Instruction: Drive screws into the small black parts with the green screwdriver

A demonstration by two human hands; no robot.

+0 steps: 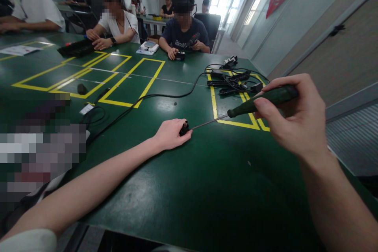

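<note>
1. Head view: a blurred patch sits left of the left forearm; fingers half cover the small black part (184, 128).
2. Right hand (295, 124) grips a screwdriver (262, 102), tip reaching the part.
3. Left hand (169, 136) pinches that part at its fingertips.
4. Tangled cables (233, 80) lie beyond the right hand.

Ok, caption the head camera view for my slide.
Left hand pins a small black part on the green table while the right hand points a screwdriver at it.
</note>
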